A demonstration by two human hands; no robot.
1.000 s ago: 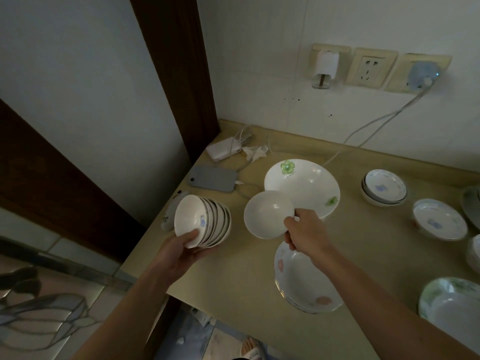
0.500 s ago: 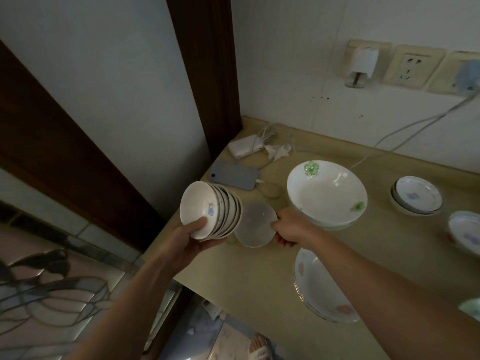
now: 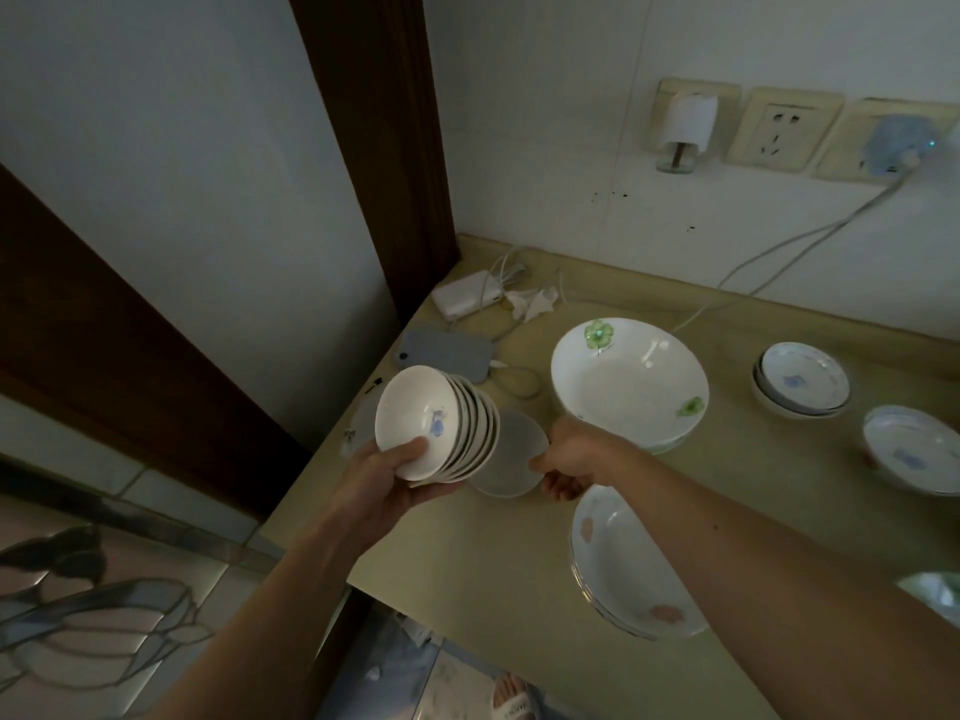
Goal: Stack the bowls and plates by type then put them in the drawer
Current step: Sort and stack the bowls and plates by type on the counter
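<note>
White bowl stack tilting in left hand, fingers curling round it; right hand pinching small bowl rim just beside stack, above counter.

Dim light. A beige surface meets a white tiled wall, where three sockets sit (two occupied). Left of the surface stands a dark wooden doorframe; below it, patterned floor.
</note>
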